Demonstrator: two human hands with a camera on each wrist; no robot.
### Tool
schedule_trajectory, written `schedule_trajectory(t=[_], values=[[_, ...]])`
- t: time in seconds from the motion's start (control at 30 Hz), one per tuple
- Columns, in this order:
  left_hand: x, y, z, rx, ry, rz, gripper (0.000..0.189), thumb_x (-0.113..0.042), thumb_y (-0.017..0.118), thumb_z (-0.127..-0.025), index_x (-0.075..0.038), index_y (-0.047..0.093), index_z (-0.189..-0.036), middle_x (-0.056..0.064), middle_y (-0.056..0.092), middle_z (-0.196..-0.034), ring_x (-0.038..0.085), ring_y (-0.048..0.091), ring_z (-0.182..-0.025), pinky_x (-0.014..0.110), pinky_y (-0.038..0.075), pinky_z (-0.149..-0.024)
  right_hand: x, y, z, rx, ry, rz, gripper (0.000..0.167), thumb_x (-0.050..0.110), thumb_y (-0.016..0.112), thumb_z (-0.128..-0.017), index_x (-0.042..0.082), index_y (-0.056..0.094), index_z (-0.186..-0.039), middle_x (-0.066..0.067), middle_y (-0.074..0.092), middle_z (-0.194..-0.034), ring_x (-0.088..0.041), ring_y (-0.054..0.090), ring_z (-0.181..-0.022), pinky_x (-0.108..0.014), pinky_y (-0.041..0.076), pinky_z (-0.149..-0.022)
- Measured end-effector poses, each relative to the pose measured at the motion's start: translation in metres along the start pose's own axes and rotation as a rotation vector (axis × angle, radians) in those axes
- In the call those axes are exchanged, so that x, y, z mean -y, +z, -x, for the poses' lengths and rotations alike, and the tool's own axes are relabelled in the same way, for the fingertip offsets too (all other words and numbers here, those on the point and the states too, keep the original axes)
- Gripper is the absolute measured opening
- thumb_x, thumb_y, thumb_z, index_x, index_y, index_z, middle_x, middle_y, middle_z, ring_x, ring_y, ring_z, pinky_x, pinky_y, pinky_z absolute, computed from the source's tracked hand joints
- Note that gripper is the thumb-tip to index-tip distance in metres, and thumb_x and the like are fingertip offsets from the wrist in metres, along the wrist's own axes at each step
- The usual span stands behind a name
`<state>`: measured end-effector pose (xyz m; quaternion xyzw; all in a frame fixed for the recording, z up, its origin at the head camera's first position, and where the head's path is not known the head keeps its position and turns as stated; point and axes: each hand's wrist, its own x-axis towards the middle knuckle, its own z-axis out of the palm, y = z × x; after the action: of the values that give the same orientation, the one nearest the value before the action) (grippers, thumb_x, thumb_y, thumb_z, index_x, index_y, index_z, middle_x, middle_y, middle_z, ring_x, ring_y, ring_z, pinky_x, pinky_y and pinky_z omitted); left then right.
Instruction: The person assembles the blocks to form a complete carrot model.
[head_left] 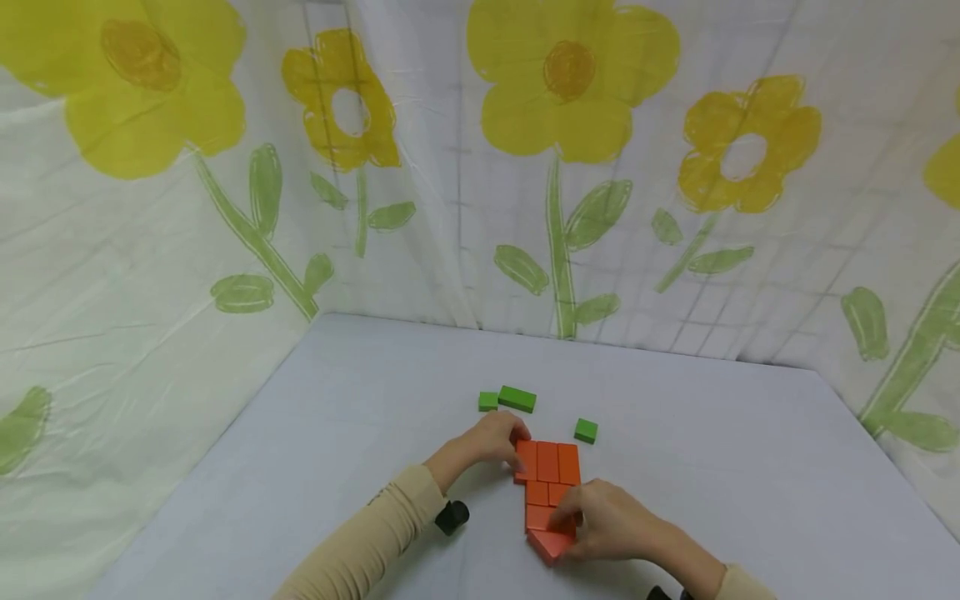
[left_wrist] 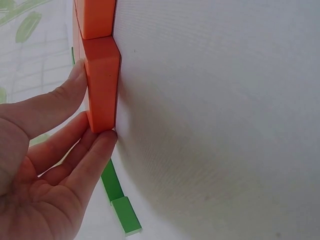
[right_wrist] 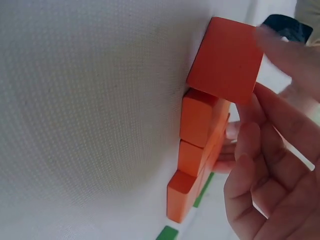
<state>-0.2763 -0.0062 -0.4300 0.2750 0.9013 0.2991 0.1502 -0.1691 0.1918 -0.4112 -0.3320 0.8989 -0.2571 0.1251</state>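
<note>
Orange wooden blocks (head_left: 547, 460) lie flat and close together on the white table, with three oblong ones side by side at the far end and several more below. My left hand (head_left: 491, 437) has thumb and fingertips around the end of the leftmost oblong block (left_wrist: 103, 90). At the near end, my right hand (head_left: 611, 521) pinches a red-orange triangular block (head_left: 549, 544) against the row. Its square side face (right_wrist: 225, 60) shows large in the right wrist view, thumb on one edge and fingers beneath.
Beyond the orange blocks lie a small green block (head_left: 488, 402), a longer green block (head_left: 517, 399) touching it, and another small green block (head_left: 586, 430) farther right. A white curtain (head_left: 427, 208) with yellow flowers hangs behind the table (head_left: 720, 450).
</note>
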Motion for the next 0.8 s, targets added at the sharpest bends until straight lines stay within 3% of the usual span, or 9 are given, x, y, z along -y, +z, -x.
schedule_trajectory(t=[0.8], values=[[-0.0002, -0.0011, 0.0000, -0.001, 0.013, 0.028, 0.037, -0.006, 0.085, -0.072, 0.000, 0.067, -0.104, 0.003, 0.061, -0.091, 0.015, 0.052, -0.082, 0.026, 0.046, -0.075, 0.0012, 0.0029, -0.0021, -0.041, 0.033, 0.002, 0.021, 0.024, 0.084, -0.074, 0.012, 0.075, -0.089, 0.018, 0.061, -0.078, 0.000, 0.045, -0.066, -0.021, 0.041, -0.060]])
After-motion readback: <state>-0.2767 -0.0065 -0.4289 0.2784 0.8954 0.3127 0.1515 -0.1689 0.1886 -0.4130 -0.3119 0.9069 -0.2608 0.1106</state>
